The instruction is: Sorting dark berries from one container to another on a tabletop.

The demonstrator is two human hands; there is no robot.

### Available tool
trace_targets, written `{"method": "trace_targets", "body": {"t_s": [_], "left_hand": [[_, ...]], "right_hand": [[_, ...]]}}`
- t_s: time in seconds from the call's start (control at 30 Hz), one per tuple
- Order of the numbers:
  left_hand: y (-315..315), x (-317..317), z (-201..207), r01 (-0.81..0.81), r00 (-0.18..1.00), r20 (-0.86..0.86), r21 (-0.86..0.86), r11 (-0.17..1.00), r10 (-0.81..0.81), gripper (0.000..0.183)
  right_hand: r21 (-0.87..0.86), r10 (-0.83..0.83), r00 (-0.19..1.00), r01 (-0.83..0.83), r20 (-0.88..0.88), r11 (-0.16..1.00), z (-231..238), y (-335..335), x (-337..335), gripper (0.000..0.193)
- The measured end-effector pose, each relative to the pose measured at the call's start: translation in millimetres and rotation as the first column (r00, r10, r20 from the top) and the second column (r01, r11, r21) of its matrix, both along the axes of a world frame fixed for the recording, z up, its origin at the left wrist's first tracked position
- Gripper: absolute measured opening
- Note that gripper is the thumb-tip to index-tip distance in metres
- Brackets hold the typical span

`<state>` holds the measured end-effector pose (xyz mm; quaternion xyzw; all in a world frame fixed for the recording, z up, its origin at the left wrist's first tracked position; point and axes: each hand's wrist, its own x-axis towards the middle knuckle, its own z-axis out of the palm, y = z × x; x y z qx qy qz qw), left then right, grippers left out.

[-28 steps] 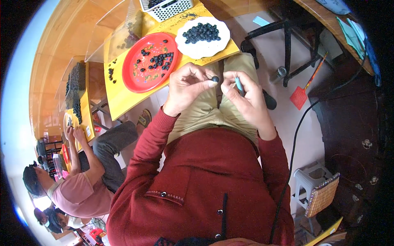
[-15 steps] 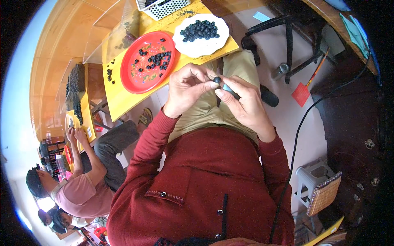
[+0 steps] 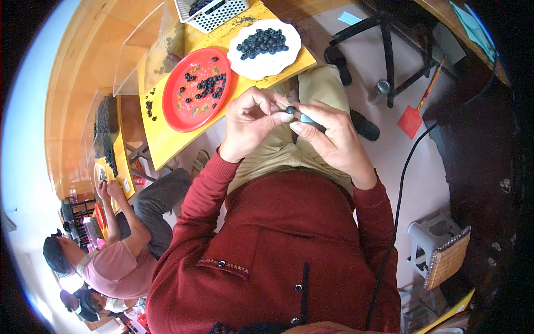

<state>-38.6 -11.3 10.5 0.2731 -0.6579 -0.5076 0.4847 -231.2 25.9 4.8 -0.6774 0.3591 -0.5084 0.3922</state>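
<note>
Left hand [image 3: 245, 123] pinches black piece [image 3: 290, 110]; right hand [image 3: 335, 138] pinches blue tool [image 3: 306, 118] just right of it. Step, judged: tooling the piece. Next move calls for steady left pinch.

Honestly, you can't read any text here. Closest you get is a small white label [image 3: 126, 185] on the edge of the far yellow table [image 3: 123, 170] over on your left, next to the co-worker [image 3: 114, 267], and it's way too tiny to make out. There's a red item [image 3: 139, 181] just beside that with pale marks you can't decipher either. The print on your red plate [image 3: 183, 123] looks like coloured decoration, tbh.
</note>
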Motion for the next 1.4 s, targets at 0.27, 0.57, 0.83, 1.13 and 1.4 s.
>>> {"method": "trace_targets", "body": {"t_s": [0.27,0.57,0.83,1.13,1.4], "left_hand": [[2.5,-7.6,5.1,0.018,0.999,-0.038,0.023,1.0,-0.017,0.034],[2.4,-8.4,6.2,0.035,0.999,0.002,0.008,0.999,-0.035,0.033],[3.7,-10.4,5.1,0.038,0.999,0.014,0.006,0.999,-0.038,0.033],[5.3,-11.4,8.0,0.055,0.998,0.022,0.012,0.998,-0.055,0.032],[10.1,-12.0,7.9,0.035,0.999,0.03,0.006,0.999,-0.035,0.033]], "right_hand": [[0.061,0.051,0.998,-0.053,0.031,0.997,3.2,-0.8,-9.2,0.027],[-0.023,0.054,0.998,-0.055,-0.044,0.998,2.7,-0.1,-14.9,0.034],[-0.05,0.091,0.99,-0.097,-0.111,0.994,6.2,-0.1,-22.8,0.032],[-0.089,0.1,0.993,-0.105,-0.064,0.99,1.4,1.1,-26.1,0.031],[-0.042,0.117,0.993,-0.116,0.01,0.992,-2.6,6.2,-24.8,0.027]]}}
